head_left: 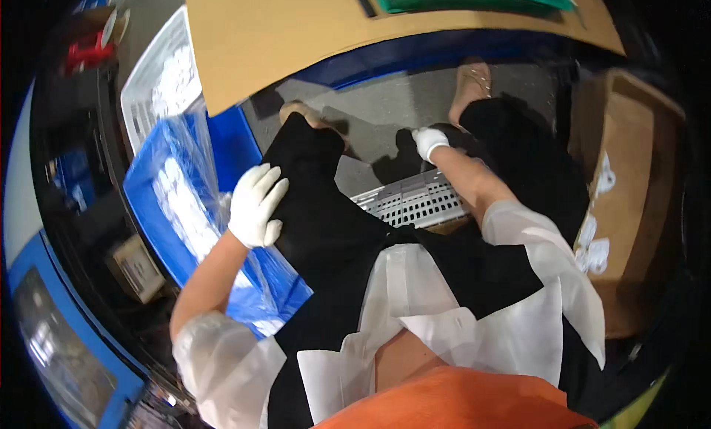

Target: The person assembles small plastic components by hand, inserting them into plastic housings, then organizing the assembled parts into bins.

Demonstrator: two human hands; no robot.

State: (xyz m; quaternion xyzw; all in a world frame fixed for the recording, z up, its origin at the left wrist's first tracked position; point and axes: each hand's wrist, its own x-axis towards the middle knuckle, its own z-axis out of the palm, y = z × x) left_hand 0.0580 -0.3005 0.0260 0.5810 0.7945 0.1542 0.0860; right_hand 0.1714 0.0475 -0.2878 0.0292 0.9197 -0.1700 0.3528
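My left hand [257,205], in a white glove, lies on my left thigh with its fingers stretched out and nothing in them. Beside it stands a blue crate [148,179] lined with clear plastic, holding many small white pieces [181,207]. My right hand [429,142], also gloved in white, hangs low between my knees, its fingers curled together. What those fingers hold, if anything, is hidden. Behind the right forearm, a white perforated plastic crate [415,199] shows between my legs.
A tan table top [274,37] spans the front, carrying a green tray [444,0]. Far left is a white crate [137,107] of white pieces. At my right stands a cardboard box [641,177] with a few white pieces [592,251]. Dark shelving and a blue-framed panel [37,244] line the left.
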